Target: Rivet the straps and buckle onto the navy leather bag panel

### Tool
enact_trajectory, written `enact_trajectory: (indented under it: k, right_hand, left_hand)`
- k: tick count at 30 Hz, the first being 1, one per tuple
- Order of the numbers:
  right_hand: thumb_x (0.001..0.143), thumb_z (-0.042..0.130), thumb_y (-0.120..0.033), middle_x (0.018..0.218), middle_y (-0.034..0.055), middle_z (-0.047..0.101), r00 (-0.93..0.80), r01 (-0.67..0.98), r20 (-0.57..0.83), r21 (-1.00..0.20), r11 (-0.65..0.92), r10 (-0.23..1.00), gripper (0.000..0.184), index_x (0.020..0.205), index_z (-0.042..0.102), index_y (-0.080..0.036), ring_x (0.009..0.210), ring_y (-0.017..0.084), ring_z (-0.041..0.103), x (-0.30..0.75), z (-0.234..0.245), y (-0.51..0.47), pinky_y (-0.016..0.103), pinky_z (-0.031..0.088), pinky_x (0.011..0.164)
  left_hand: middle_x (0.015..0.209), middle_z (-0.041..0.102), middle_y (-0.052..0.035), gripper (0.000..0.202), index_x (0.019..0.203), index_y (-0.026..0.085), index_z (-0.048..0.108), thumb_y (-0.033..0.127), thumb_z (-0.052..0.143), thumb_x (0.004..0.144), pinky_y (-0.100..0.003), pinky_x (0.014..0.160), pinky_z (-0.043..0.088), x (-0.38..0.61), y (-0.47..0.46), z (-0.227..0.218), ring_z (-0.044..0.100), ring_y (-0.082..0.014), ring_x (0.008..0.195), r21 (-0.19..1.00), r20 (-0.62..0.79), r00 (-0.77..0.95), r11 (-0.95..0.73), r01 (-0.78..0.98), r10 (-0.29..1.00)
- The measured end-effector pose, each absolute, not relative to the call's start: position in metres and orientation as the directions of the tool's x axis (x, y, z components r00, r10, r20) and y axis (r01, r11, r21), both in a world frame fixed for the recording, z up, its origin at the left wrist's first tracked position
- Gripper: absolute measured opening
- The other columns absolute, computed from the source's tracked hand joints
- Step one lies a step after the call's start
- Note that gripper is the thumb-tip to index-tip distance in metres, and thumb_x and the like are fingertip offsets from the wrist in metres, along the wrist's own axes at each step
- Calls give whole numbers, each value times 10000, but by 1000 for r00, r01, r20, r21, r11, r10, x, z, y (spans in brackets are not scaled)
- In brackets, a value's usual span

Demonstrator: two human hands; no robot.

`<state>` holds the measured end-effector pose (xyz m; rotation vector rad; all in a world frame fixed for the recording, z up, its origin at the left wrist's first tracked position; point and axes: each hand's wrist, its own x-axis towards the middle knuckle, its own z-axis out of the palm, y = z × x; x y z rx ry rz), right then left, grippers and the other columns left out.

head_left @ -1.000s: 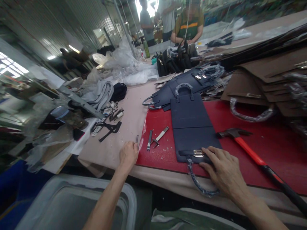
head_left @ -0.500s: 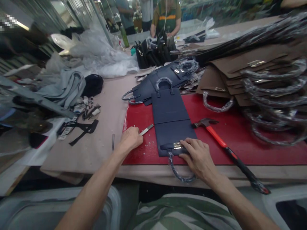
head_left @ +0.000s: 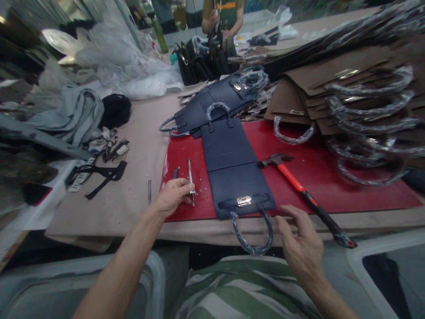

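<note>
A flat navy leather bag panel (head_left: 232,153) lies on the red mat (head_left: 292,195), a gold metal clasp (head_left: 244,201) near its front end. The plastic-wrapped handle (head_left: 254,249) at that end hangs over the table's front edge. Left of the panel, my left hand (head_left: 174,195) pinches a thin metal rod-like tool (head_left: 190,173), its exact kind unclear. My right hand (head_left: 300,239) is off the panel, just beyond its right front corner, fingers apart and holding nothing. A claw hammer (head_left: 295,184) with a red and black handle rests between panel and mat's right side.
Brown bag panels (head_left: 318,93) with wrapped handles are piled at right. More navy panels (head_left: 212,99) lie behind. A short metal rod (head_left: 149,192) and black straps (head_left: 106,177) are on the left. A person (head_left: 224,20) stands across the table.
My right hand has left the clasp and drawn back to the right. My left hand now holds the rod-like tool nearly upright in the picture; before, a flat pale strip showed at its fingers.
</note>
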<state>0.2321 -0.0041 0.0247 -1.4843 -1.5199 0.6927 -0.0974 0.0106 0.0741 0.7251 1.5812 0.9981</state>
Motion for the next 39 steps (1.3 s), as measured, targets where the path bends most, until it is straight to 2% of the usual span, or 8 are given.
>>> enact_trajectory:
  k: [3,7,13,17,20,26,30,39]
  right_hand:
    - [816,671,-501,960,105,719,260,-25,-398,-914,-406,880,326,937,700,-199,892,280,681,238,22,-25,450,552,824]
    - [847,610,-337,972,139,748,-144,-528,-740,-504,-683,657,221,855,740,-158,932,267,715,236,21,-31,408,593,814]
    - [852,537,-115,1072,152,750,-479,-520,-704,-253,-816,524,254,965,764,-102,879,160,730,222,30,-15,232,597,757]
    - [761,771,-191,948,122,755,-628,-426,-526,-386,-818,574,147,875,754,-100,466,20,536,207,33,-4,103,422,429]
    - [716,834,-474,532,-8,599,-674,-261,-483,-552,-792,559,388,692,701,-111,319,1,276,192,31,5,147,244,313]
    - [630,825,-621,557,48,635,-515,53,-515,-817,-574,685,514,621,680,-129,494,135,561,163,23,9,244,441,469]
    - [628,869,-479,708,34,694,-423,-34,-449,-860,-508,787,388,811,736,-163,599,165,599,149,33,2,280,482,528]
    - [545,929,-287,762,-1,685,-468,-377,-562,-571,-729,682,334,798,734,-189,589,109,571,132,64,7,236,513,555]
  left_hand:
    - [798,676,-37,525,879,122,678,426,918,525,-219,564,540,-76,-7,57,628,-132,666,908,-384,-304,297,-295,872]
    - [863,702,-46,430,926,119,714,425,869,668,-208,634,547,-50,-13,30,640,-112,684,940,-239,-366,120,-318,899]
    - [936,737,-83,355,1027,125,727,412,753,820,-271,784,565,-37,-10,16,697,-168,815,985,-139,-313,98,-145,939]
    - [925,743,-91,351,1001,123,721,421,752,819,-293,794,574,-35,-11,21,716,-191,829,982,-144,-276,102,-159,950]
    - [965,738,-96,355,988,126,712,432,759,815,-298,795,581,-35,-12,21,720,-196,847,971,-152,-286,89,-222,946]
    - [1005,735,-89,312,995,137,704,399,754,834,-277,812,576,-31,-12,24,722,-182,866,967,-142,-282,72,-243,949]
    - [1011,736,-84,282,982,144,704,383,755,841,-276,825,570,-31,-10,28,720,-179,877,960,-139,-279,60,-274,950]
    - [1008,735,-79,273,962,146,703,372,777,828,-296,831,578,-32,-4,44,720,-183,865,941,-122,-269,25,-337,955]
